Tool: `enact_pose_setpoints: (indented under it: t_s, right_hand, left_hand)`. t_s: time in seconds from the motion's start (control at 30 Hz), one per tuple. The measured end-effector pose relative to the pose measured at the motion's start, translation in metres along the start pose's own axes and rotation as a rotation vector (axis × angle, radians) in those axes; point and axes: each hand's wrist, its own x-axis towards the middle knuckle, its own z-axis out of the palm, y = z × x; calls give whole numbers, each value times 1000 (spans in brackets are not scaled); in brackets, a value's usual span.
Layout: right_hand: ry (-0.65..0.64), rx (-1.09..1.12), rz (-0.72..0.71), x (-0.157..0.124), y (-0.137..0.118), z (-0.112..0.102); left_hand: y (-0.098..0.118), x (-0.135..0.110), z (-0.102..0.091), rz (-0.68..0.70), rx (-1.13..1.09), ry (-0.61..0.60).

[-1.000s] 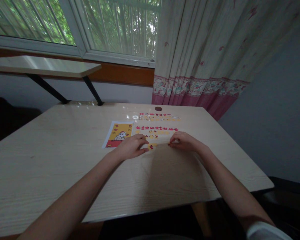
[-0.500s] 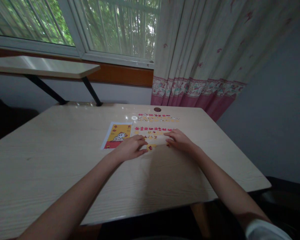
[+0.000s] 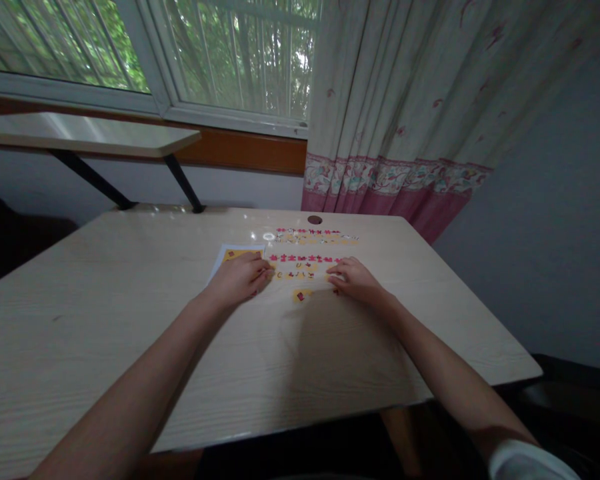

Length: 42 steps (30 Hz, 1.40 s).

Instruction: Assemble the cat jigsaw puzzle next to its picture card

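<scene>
Yellow piece lies four o'clock from the left hand, its grip unclear; eight o'clock from the right hand, fingers slightly apart.

The left hand and the right hand are both bare, with slender fingers and smooth, rounded knuckles; the nails are too small to make out. Each wrist is narrow and uncovered, widening evenly into a slim forearm. The left forearm is bare along all its visible length, broadening towards the lower edge of the view. The right forearm is bare up to a short sleeve of pale, whitish cloth with a faint grey-blue cast. The sleeve looks plain, its opening loose and wide, with a softly curved hem circling the arm.
</scene>
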Motion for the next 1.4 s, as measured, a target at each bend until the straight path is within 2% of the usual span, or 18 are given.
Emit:
enact_pose_setpoints:
  t_s: [0.2,0.47,0.57,0.63,0.73,0.83,0.97,1.23,1.4]
  right_hand:
    - [-51,57,50,5,-3,-1]
    - [-44,105,57,9,-6,-3]
    - [-11,198,87,8,-13,-9]
    - [15,329,158,5,-21,-10]
    - [62,620,248,0,-36,-5]
    - [80,921,272,-4,-50,4]
    - [99,1096,304,-4,-63,13]
    - [148,927,191,-9,-62,11]
    - [285,537,-99,-12,-58,1]
  left_hand:
    - [-2,0,-5,-39,56,5]
    - [10,1,3,-23,-20,32]
    - [26,1,6,0,-195,67]
    - [39,2,10,-17,-367,77]
    - [60,3,21,-144,-663,103]
    - [75,4,33,-267,-857,94]
    - [82,5,38,-336,-1044,76]
    - [83,6,30,-356,-1249,104]
    - [81,6,27,-349,-1272,62]
